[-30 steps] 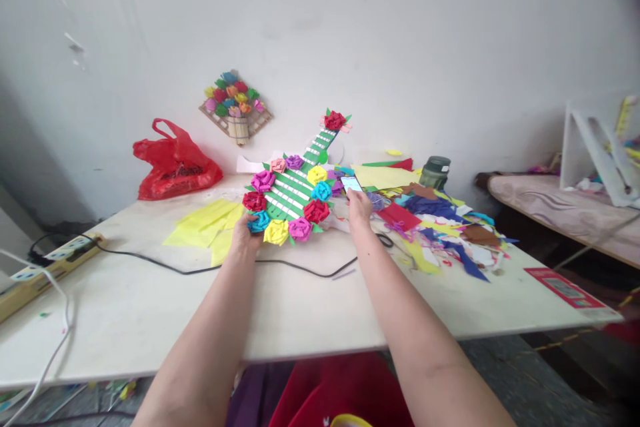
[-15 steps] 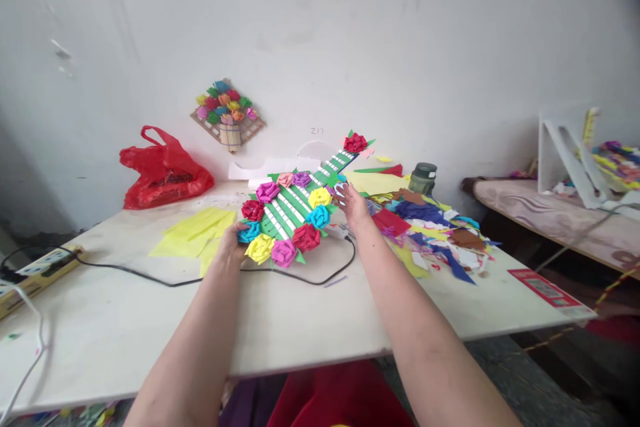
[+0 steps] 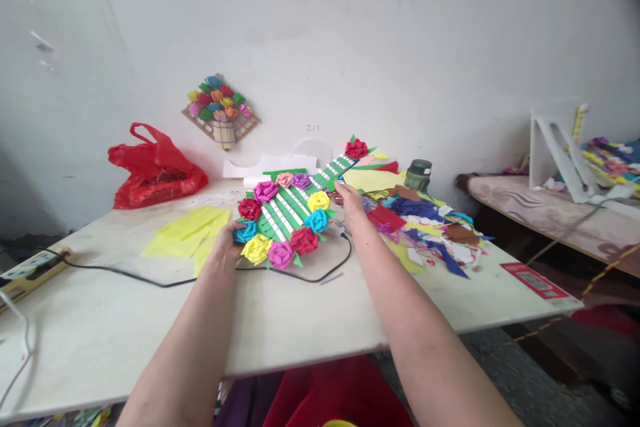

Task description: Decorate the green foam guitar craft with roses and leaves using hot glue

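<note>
A green guitar-shaped paper craft [image 3: 286, 209] is held tilted above the white table, its neck pointing up to the right. Paper roses in several colours ring its body, and a red rose [image 3: 357, 148] tops the neck. White strips run across the green surface. My left hand [image 3: 227, 241] grips the left edge of the body by the blue rose, fingers partly hidden behind it. At the base of the neck, on the right, my right hand [image 3: 349, 200] is closed on the craft.
A red plastic bag [image 3: 163, 170] and yellow paper [image 3: 187, 237] lie left. Colourful scraps [image 3: 425, 213] and a dark green jar [image 3: 418, 175] are at the right. A black cable [image 3: 165, 284] crosses the white table [image 3: 300, 327]; a power strip [image 3: 37, 267] sits far left.
My right hand, spread beside the neck before, has closed on the craft there. My left hand keeps its grip. The whole view has shifted slightly.
</note>
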Demonstrator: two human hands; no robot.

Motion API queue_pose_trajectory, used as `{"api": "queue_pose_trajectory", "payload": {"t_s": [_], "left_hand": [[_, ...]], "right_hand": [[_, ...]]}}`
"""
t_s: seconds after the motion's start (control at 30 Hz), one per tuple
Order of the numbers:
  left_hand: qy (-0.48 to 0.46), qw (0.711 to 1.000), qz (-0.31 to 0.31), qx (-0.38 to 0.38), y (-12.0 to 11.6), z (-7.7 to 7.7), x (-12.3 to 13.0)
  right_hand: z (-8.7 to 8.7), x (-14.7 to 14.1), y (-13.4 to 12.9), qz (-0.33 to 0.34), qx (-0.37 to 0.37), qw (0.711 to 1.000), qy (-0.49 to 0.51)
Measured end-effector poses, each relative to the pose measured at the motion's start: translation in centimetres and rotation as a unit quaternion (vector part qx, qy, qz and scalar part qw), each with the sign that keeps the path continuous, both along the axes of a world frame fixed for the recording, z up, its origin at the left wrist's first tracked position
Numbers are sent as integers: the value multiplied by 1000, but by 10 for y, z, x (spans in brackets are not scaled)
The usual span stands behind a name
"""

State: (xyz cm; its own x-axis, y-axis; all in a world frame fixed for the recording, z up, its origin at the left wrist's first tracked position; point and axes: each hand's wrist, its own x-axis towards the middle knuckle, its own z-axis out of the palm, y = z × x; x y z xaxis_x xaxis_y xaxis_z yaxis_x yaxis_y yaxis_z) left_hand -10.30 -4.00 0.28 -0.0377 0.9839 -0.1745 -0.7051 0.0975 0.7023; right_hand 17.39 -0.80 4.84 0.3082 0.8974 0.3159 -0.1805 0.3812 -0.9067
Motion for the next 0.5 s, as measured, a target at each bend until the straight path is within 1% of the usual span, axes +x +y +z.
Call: {"api": "queue_pose_trajectory", "payload": {"t_s": [0.1, 0.17, 0.3, 0.37, 0.5], "left_hand": [[2, 1000, 7, -5, 2, -1, 0], [0, 1000, 13, -7, 2, -1, 0], [-5, 1000, 19, -2, 1, -1, 3], [-6, 1000, 22, -3, 1, -1, 4], [3, 999, 33, -6, 2, -2, 4]], "right_hand": [[2, -1, 5, -24, 6, 999, -36], [2, 1, 9, -50, 5, 996, -79], [-1, 6, 14, -106, 1, 978, -182], [-2, 8, 15, -115, 2, 972, -207], [-1, 10, 15, -110, -1, 970, -218]]}}
